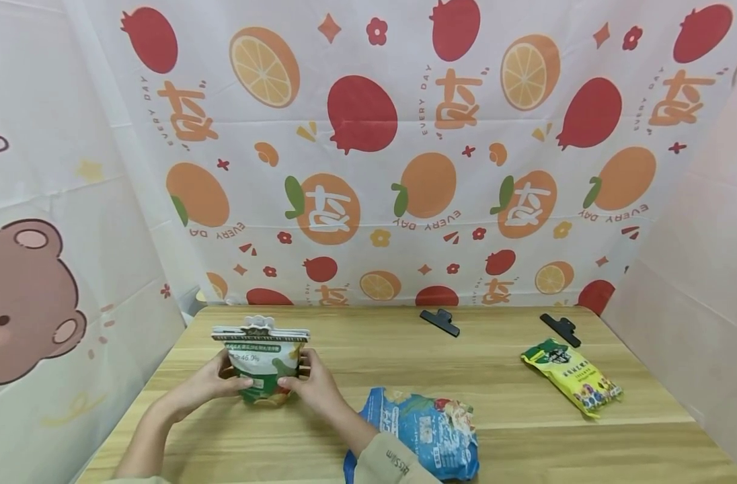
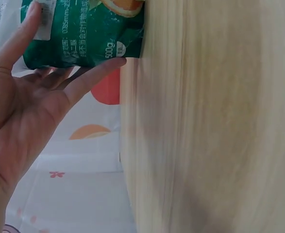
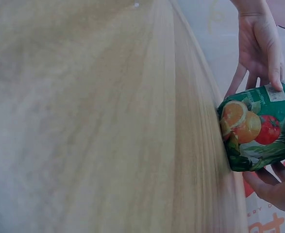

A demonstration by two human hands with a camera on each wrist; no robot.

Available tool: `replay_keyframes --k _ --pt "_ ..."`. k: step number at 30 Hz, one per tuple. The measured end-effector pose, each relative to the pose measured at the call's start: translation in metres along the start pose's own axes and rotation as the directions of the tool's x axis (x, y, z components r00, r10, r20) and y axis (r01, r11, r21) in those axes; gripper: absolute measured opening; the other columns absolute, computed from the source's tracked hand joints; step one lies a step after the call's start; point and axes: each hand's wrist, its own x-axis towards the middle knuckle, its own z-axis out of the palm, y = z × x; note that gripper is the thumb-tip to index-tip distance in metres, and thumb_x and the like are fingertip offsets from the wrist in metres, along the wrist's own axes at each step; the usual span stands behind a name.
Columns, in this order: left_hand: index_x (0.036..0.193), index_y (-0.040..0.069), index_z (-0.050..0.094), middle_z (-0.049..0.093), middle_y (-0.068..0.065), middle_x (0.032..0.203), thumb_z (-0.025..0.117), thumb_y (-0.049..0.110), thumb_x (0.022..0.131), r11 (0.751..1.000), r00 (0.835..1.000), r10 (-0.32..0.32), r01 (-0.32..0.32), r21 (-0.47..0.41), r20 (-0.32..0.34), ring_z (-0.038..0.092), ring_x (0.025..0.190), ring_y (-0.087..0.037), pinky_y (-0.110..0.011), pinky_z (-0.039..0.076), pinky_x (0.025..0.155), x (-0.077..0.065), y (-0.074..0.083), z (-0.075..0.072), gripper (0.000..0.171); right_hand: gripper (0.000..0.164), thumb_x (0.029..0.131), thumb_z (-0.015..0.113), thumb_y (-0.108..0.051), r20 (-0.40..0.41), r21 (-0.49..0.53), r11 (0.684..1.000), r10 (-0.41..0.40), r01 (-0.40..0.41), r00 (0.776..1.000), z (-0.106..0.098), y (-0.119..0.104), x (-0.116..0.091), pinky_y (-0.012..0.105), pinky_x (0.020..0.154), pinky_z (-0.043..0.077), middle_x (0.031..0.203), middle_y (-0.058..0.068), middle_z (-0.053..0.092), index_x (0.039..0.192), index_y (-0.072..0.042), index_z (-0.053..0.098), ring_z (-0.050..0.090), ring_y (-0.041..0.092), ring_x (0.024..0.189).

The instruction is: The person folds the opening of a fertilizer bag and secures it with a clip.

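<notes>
Left hand (image 1: 217, 382) and right hand (image 1: 315, 383) grip the green bag (image 1: 262, 368); right of it lie the blue bag (image 1: 428, 433) and yellow bag (image 1: 571, 376).

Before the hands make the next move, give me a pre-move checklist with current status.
1. Left hand and right hand on opposite sides of the green-and-white bag: ok.
2. White clip across that bag's top: ok.
3. Clip biting tightly enough to seal: cannot tell; its inner grip is hidden.
4. Right sleeve not touching the blue bag: cannot tell; they overlap in the head view.
5. Yellow bag away from both hands: ok, over at the right.
6. Yellow bag clipped: not ok; no clip on it, and the two black clips lie loose.
</notes>
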Motion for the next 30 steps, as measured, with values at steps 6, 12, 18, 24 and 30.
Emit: replay_keyframes --k 6,12,18,24,30 --pt "0.141 -0.005 -0.003 0.02 -0.036 0.133 0.058 0.011 0.091 0.999 1.0 -0.011 0.012 -0.034 0.027 0.034 0.118 -0.045 -0.044 0.046 0.085 -0.001 0.001 -0.001 0.08 0.041 0.081 0.072 -0.012 0.008 -0.011 1.0 0.003 -0.002 1.0 -0.002 -0.001 0.001 0.028 0.072 0.05 0.105 0.004 0.057 0.116 -0.008 0.052 0.057 0.024 0.098" --pt "0.141 -0.006 -0.004 0.02 -0.037 0.133 0.058 0.014 0.091 0.999 0.999 -0.029 0.029 -0.025 0.02 0.034 0.119 -0.046 -0.043 0.047 0.085 -0.001 0.003 0.001 0.082 0.042 0.082 0.071 -0.013 0.021 -0.007 1.0 0.013 -0.013 1.0 -0.005 0.0 0.001 0.028 0.072 0.049 0.104 0.002 0.056 0.118 -0.008 0.052 0.056 0.02 0.095" --pt "0.143 -0.004 -0.004 0.014 -0.036 0.138 0.058 0.017 0.091 0.998 0.999 -0.052 0.052 0.023 -0.005 0.027 0.122 -0.049 -0.046 0.045 0.087 0.0 0.007 0.003 0.084 0.041 0.082 0.07 -0.015 0.018 0.006 1.0 0.026 -0.026 0.999 -0.007 -0.001 0.001 0.029 0.072 0.049 0.101 0.001 0.057 0.118 -0.007 0.052 0.056 0.019 0.093" --pt "0.143 -0.004 -0.005 0.011 -0.035 0.141 0.057 0.023 0.092 0.993 0.997 -0.075 0.077 0.094 -0.019 0.02 0.125 -0.051 -0.051 0.04 0.09 0.0 0.013 0.004 0.085 0.042 0.084 0.069 -0.016 0.024 -0.006 1.0 0.009 -0.008 1.0 -0.008 -0.001 0.001 0.03 0.073 0.05 0.101 0.004 0.057 0.12 -0.004 0.052 0.057 0.022 0.093" --pt "0.142 -0.006 -0.003 0.018 -0.037 0.137 0.056 0.022 0.092 0.994 0.997 -0.078 0.08 0.078 -0.026 0.026 0.123 -0.048 -0.047 0.042 0.09 0.001 0.013 0.005 0.083 0.044 0.083 0.068 -0.009 0.021 0.041 0.999 0.018 -0.019 1.0 -0.007 -0.001 0.0 0.033 0.077 0.049 0.105 0.009 0.055 0.12 0.001 0.046 0.056 0.025 0.096"
